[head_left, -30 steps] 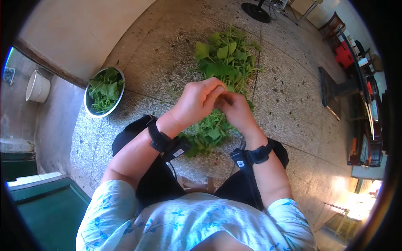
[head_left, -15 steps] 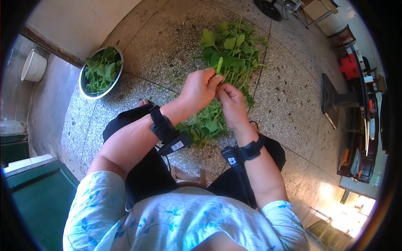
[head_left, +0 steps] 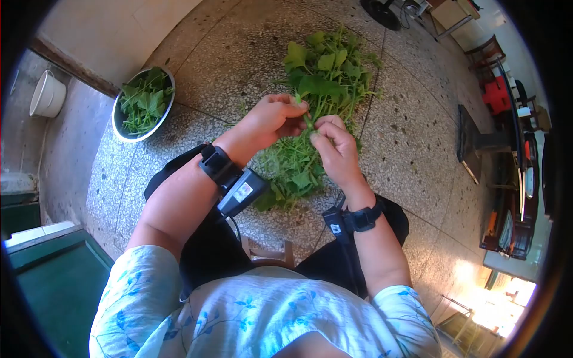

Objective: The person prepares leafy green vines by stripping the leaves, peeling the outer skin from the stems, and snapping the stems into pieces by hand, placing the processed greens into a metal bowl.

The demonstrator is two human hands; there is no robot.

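Observation:
A short green stem (head_left: 308, 120) runs between my two hands, above the leafy greens. My left hand (head_left: 274, 121) is closed on its upper part, with the tip showing above the fingers. My right hand (head_left: 338, 147) pinches near its lower end, fingertips together. Under and beyond the hands, a long pile of leafy greens (head_left: 325, 68) lies on the speckled floor, partly covered by my hands. On the left, a metal-rimmed bowl (head_left: 169, 106) holds more picked greens (head_left: 143, 105).
A white bucket (head_left: 48, 95) stands at the far left by the wall. A green cabinet (head_left: 59, 280) is at lower left. On the right are a black stand base (head_left: 470, 143), a red item (head_left: 496, 95) and chairs. Another round black base (head_left: 382, 14) stands at the top.
My hands have moved slightly apart, with the green stem now showing between them. Since the first frame the view has shifted. My left wrist has turned since half a second ago.

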